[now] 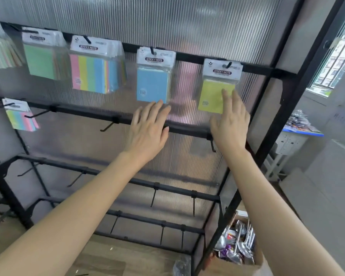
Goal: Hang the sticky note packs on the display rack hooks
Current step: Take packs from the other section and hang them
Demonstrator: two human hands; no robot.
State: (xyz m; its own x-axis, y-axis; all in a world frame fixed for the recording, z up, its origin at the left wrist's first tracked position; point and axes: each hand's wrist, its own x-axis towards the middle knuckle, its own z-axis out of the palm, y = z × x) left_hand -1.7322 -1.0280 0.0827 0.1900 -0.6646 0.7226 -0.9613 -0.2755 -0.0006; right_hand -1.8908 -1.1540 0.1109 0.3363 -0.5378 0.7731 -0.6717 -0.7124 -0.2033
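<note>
1. Display rack (282, 108): a black frame with crossbars in front of a ribbed clear panel; I face it from slightly below.
2. Yellow pack (211, 96): hangs on the rightmost hook of the top bar, its white header card reading "STICKY NOTE".
3. Blue pack (152, 84): hangs on the next hook to the left, well apart from the yellow pack.
4. Striped pack (92, 74), green pack (40, 60) and a pale pack (0, 50): these fill the other top-bar hooks, several deep.
5. Small striped pack (21, 116): hangs at the far left of the second bar.
6. Empty hook (107, 126): one of several bare hooks on the lower bars.
7. Right hand (230, 124): I keep the fingers straight and released, with the forefinger tip touching the yellow pack's face.
8. Left hand (147, 128): the fingers are spread and released, grasping nothing, with their tips just under the blue pack's lower edge.
9. Cardboard box (237, 265): stands on the floor at the lower right and holds metal spoons.
</note>
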